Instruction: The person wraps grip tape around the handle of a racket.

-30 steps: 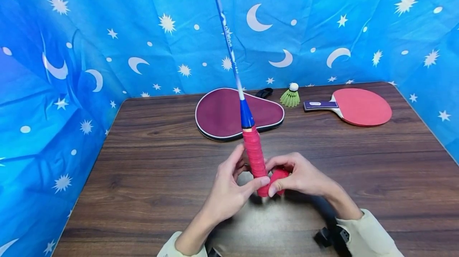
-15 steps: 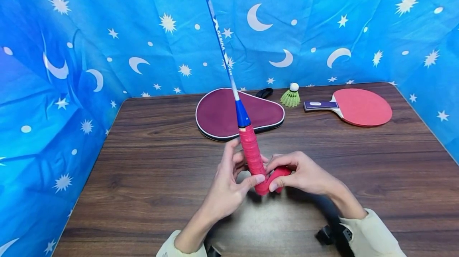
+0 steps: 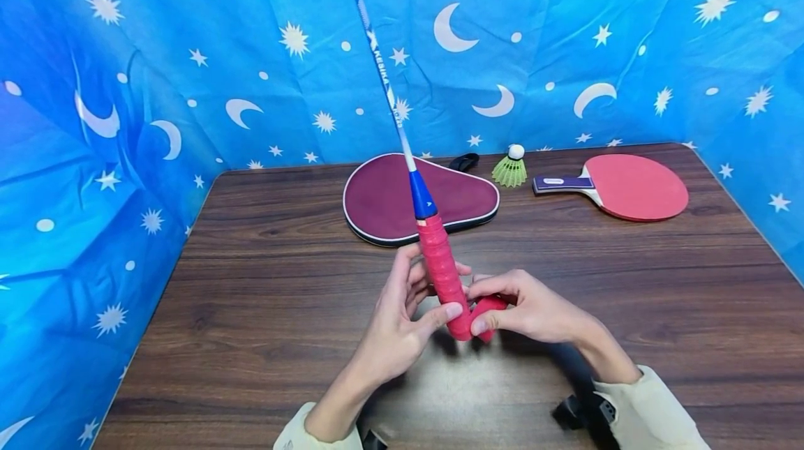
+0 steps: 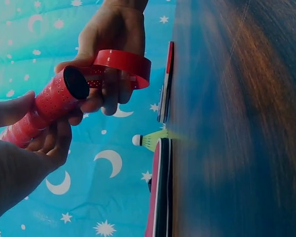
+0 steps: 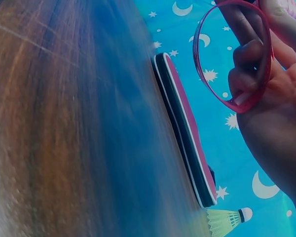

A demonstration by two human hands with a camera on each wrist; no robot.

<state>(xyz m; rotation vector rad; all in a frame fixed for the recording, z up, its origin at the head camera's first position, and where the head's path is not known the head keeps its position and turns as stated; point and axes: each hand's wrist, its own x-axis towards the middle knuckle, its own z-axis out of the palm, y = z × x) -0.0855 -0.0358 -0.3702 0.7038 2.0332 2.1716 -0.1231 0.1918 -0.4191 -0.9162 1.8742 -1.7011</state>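
Note:
A badminton racket with a blue shaft leans up and leftward above the table, its head out of frame. Red overgrip tape covers the handle in ridged turns. My left hand grips the handle near its lower end, thumb in front and fingers behind. Beside the butt, my right hand pinches the loose length of tape between thumb and fingers. In the left wrist view this perforated tape bends in a loop from the dark-ended butt. The right wrist view shows the tape loop edge-on.
Behind the racket lies a maroon paddle case with a black strap. A yellow-green shuttlecock stands cork up beside it. Further right is a red table tennis paddle. Blue star-patterned cloth surrounds the wooden table.
The racket has turned about its length, bringing the shaft lettering into view, and its top has tipped left. The loose tape has shifted slightly at the butt. Both hands keep their holds.

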